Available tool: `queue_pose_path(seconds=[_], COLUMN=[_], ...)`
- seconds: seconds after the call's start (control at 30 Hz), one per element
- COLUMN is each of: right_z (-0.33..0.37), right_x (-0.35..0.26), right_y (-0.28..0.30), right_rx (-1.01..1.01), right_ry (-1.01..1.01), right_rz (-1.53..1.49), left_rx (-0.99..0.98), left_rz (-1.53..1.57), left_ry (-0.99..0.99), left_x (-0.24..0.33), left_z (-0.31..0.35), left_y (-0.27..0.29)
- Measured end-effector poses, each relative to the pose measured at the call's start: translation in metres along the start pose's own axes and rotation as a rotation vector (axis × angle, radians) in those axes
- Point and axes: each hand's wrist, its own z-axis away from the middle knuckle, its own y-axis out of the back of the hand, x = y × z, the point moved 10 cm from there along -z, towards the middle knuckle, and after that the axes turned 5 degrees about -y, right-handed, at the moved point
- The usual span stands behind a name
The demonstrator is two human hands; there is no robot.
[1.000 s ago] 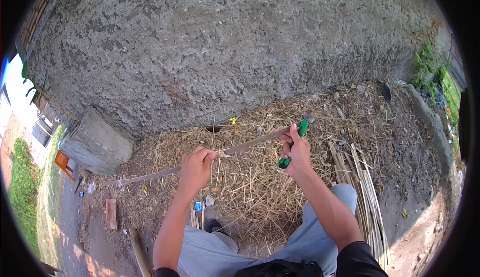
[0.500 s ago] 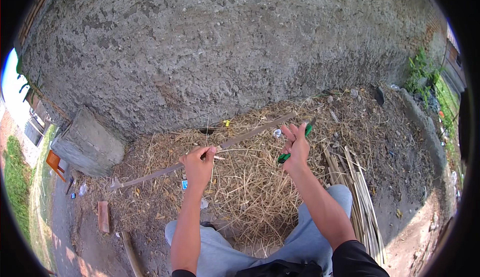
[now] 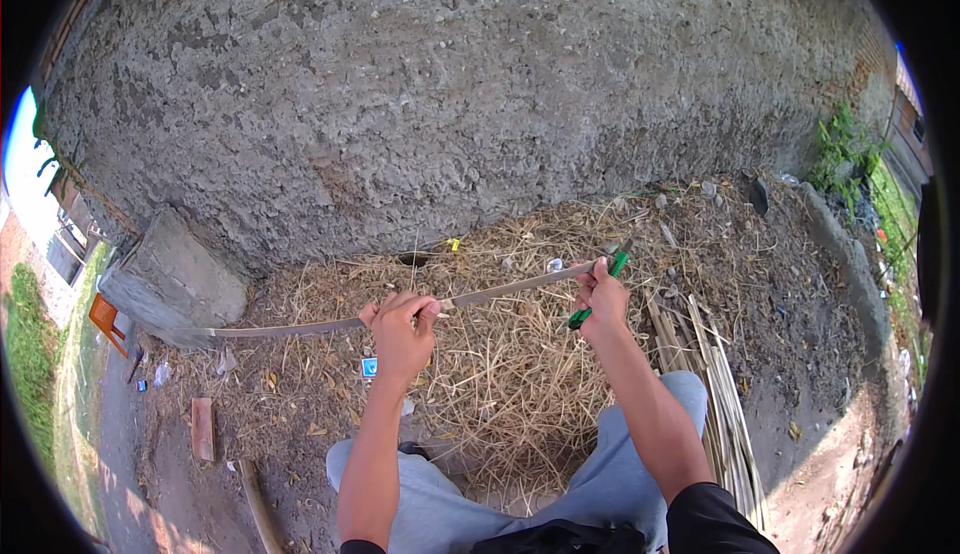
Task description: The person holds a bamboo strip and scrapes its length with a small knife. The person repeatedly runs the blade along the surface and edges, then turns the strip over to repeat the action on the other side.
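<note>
A long, thin, flat strip that looks like split bamboo [image 3: 520, 286] stretches across in front of me, bowing slightly. Near its middle, my left hand [image 3: 402, 332] pinches it between thumb and fingers. My right hand [image 3: 607, 306] is closed at the strip's right end, the thumb and index finger on it. The same hand also keeps hold of a green-handled knife [image 3: 617, 264], whose short dark blade points up and away. The strip's left end reaches out toward a concrete block [image 3: 185, 279].
Dry shavings [image 3: 510, 374] cover the ground between my legs. Several cut bamboo strips [image 3: 722, 394] lie by my right knee. A rough wall [image 3: 480, 104] rises ahead. To the left are a brick [image 3: 203, 429], a wooden stick [image 3: 258, 509] and an orange chair [image 3: 104, 316].
My right hand, formerly apart from the strip with fingers raised, now grips its right end. The strip has swung flatter: its left end rose and its right end came nearer.
</note>
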Motion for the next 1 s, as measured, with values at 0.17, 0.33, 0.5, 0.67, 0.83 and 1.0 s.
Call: queue_pose_path(seconds=[0.17,0.33,0.5,0.67,0.83,1.0], right_z=[-0.001,0.001,0.020,0.039,0.025,0.002], right_x=[0.005,-0.003,-0.020,-0.013,-0.012,-0.041], right_y=[-0.001,-0.002,-0.006,-0.031,-0.016,0.029], right_rx=[-0.039,-0.019,0.138,0.063,0.055,0.261], right_ry=[-0.043,-0.025,0.172,0.223,0.231,0.271], right_rz=[0.037,0.089,-0.033,0.024,0.083,-0.165], left_rx=[-0.069,-0.106,-0.099,-0.047,-0.167,-0.052], left_rz=[0.035,0.065,0.184,0.325,0.229,-0.018], left_ry=[0.039,0.031,0.163,0.194,0.191,0.043], left_x=[-0.011,-0.006,-0.009,-0.008,0.017,0.011], left_z=[0.006,0.010,0.023,0.023,0.014,0.010], left_y=[-0.002,-0.008,-0.031,-0.047,-0.042,-0.004])
